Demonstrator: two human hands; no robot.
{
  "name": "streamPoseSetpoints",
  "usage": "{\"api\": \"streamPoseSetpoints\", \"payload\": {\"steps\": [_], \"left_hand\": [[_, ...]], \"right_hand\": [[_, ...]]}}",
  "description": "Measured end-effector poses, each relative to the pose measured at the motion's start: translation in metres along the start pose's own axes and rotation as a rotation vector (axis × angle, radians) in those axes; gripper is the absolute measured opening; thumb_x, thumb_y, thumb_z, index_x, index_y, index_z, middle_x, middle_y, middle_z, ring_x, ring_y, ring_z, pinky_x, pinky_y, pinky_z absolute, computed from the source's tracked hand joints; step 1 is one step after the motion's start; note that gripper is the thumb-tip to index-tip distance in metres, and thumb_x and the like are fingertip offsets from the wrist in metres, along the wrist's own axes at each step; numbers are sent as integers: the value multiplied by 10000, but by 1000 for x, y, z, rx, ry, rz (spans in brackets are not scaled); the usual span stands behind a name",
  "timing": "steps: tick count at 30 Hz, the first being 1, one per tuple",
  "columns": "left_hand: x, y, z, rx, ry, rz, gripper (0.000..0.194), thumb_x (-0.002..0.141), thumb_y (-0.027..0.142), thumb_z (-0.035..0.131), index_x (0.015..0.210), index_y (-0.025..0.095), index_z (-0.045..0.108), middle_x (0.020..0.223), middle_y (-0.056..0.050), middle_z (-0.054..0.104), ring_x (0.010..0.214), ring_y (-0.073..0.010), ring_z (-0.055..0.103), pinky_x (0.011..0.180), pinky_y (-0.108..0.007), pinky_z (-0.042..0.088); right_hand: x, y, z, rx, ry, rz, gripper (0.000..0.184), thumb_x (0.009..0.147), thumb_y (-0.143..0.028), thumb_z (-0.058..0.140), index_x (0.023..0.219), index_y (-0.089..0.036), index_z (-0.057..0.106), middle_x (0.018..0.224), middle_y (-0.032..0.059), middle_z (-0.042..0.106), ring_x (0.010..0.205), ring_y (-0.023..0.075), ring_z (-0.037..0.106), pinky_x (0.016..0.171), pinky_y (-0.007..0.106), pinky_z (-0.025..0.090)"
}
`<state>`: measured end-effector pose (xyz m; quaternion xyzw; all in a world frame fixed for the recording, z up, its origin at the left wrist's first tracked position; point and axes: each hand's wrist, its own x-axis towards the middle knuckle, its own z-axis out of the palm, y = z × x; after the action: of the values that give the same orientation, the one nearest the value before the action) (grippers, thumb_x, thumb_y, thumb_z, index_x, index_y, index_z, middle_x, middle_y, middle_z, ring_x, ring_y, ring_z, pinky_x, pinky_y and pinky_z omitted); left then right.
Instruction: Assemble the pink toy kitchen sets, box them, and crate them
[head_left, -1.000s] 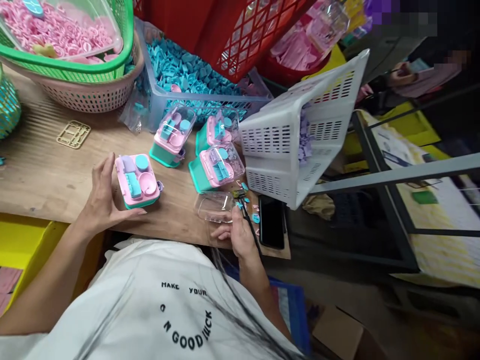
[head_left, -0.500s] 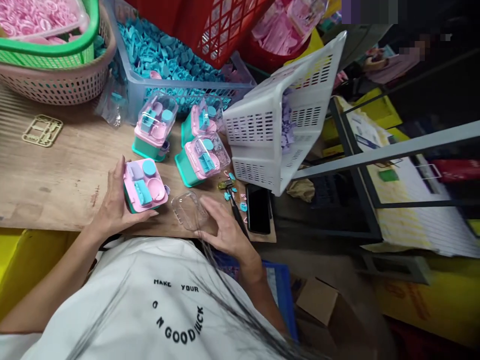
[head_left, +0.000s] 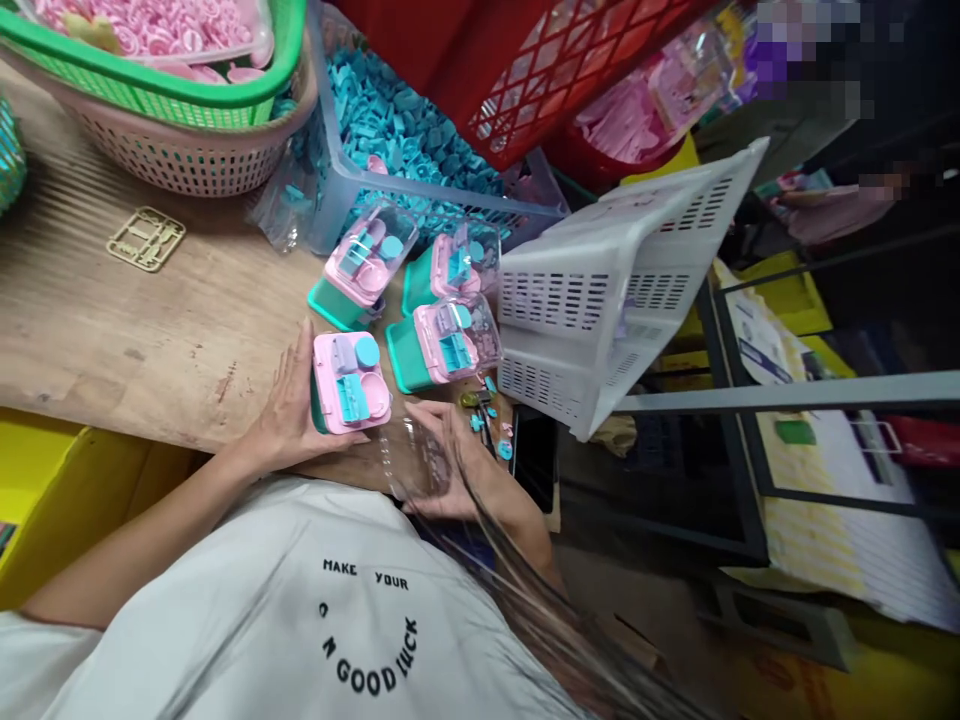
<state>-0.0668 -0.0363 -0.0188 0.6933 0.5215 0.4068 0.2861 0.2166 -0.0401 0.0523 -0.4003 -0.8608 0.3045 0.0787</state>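
Note:
My left hand [head_left: 289, 410] grips a small toy box [head_left: 349, 383] with a pink top and a teal base, set with blue and pink pieces, near the table's front edge. My right hand [head_left: 465, 470] holds a clear plastic lid [head_left: 416, 458] just to the right of that box, fingers curled around it. Three finished toy boxes [head_left: 442, 345] with clear lids stand just behind, on the wooden table [head_left: 150, 320].
A tilted white basket [head_left: 600, 290] holds purple pieces at the right. Behind stand a grey crate of blue pieces [head_left: 405, 130], a green basket [head_left: 165, 70] of pink pieces and a red crate [head_left: 555, 70]. A black phone [head_left: 534, 450] and small loose parts [head_left: 484, 405] lie by my right hand. A gold sprue [head_left: 145, 239] lies at left.
My right hand picked up the clear lid from the table and brought it left, close to the uncovered box. My left hand kept hold of the box.

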Motion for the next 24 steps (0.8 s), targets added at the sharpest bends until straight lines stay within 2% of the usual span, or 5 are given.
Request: {"api": "streamPoseSetpoints", "payload": {"steps": [2, 5, 9, 13, 24], "left_hand": [[2, 3, -1, -65, 9, 70, 1269, 715, 702, 777, 1619, 197, 43, 1517, -199, 410, 1397, -401, 436, 1155, -576, 390], [6, 7, -1, -99, 19, 100, 1213, 714, 668, 793, 1605, 207, 112, 1474, -190, 453, 1348, -392, 473, 1110, -566, 419], [7, 9, 1, -132, 13, 57, 1131, 730, 592, 796, 1583, 213, 158, 1477, -190, 449, 1341, -370, 476, 1110, -540, 411], [2, 9, 3, -138, 5, 32, 1112, 717, 508, 814, 1576, 212, 174, 1510, -196, 420, 1355, -381, 454, 1108, -549, 396], [-2, 1, 10, -171, -16, 41, 1154, 724, 471, 790, 1603, 224, 84, 1558, -203, 378, 1418, -394, 391, 1137, -549, 348]], "right_hand": [[1, -20, -19, 36, 104, -54, 1195, 630, -589, 892, 1598, -284, 263, 1420, 142, 403, 1361, 360, 497, 1134, 532, 487], [23, -59, -43, -67, 255, -160, 1062, 722, -477, 861, 1588, -308, 271, 1418, 139, 381, 1381, 358, 463, 1154, 541, 473], [69, -94, -50, -252, 168, -192, 853, 845, -311, 748, 1572, -351, 303, 1446, 100, 395, 1406, 332, 458, 1176, 534, 463], [92, -100, -42, -330, 55, -132, 857, 847, -283, 722, 1584, -350, 291, 1462, 104, 393, 1428, 346, 425, 1181, 571, 446], [105, -97, -38, -371, -44, -110, 892, 818, -316, 732, 1585, -355, 277, 1435, 117, 397, 1383, 352, 442, 1138, 565, 483]]}}
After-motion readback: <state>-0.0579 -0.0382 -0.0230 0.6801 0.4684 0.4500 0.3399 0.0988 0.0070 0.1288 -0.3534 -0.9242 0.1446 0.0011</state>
